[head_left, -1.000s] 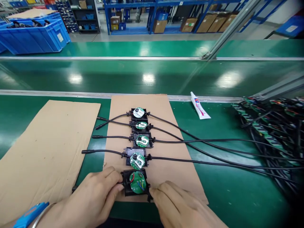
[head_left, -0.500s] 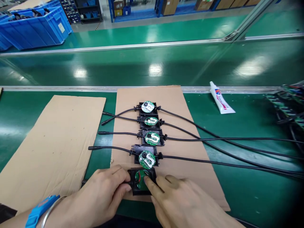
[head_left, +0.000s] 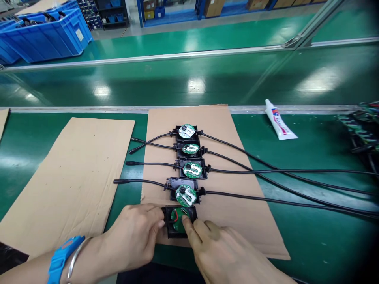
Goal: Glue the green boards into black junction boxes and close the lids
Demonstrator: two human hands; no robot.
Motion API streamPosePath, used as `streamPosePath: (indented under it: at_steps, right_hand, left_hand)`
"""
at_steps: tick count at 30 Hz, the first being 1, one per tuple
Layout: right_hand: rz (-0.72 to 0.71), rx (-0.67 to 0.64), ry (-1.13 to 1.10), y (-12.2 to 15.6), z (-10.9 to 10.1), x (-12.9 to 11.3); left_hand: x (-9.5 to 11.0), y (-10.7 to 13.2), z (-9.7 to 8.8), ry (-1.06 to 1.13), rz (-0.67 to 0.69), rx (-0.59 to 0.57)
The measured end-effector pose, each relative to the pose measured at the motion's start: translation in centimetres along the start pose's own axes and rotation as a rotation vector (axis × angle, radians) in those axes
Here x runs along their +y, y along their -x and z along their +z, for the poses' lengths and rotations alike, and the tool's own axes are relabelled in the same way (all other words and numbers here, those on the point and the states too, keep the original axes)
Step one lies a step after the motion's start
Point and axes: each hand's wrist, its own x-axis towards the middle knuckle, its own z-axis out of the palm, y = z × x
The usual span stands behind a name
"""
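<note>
Closest to me lies an open black plastic case [head_left: 177,235] with a round green circuit board [head_left: 177,225] and a red wire inside. At its left end, the thumb and fingers of my left hand [head_left: 137,232] are pinched where the cable enters; the cable itself is mostly hidden. My right hand [head_left: 217,248] presses its index fingertip on the board, the other fingers curled by the case's right end. Beyond it, several similar cases stand in a column; the nearest case [head_left: 177,183] holds a circuit board [head_left: 186,195] with white paste on it.
Brown cardboard [head_left: 231,221] lies under the cases, and another cardboard sheet [head_left: 77,177] is at left. Black cables [head_left: 237,194] run rightward toward piled boards [head_left: 359,130]. A white tube [head_left: 280,121] lies at back right. Blue bins [head_left: 50,39] stand at far left.
The view has shifted slightly, so the bench contents appear a little farther right and higher. Both hands remain at the nearest case, with my right index finger still on its board.
</note>
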Motion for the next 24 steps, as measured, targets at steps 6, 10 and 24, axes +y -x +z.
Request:
streamPosePath:
  at_steps: [6,10,24]
  right_hand:
    - [-0.007,-0.033,0.003,0.1,0.1,-0.2]
    - [0.003,-0.018,0.003,0.2,0.4,-0.5]
    - [0.027,0.012,-0.078,0.3,0.3,-0.6]
  left_hand:
    - [0.6,-1.6,-0.4,-0.240,-0.085,-0.113]
    - [1.0,-0.1,-0.3,-0.362,0.053,0.131]
    - [3.0,2.0,4.2,-1.057,0.274,0.175]
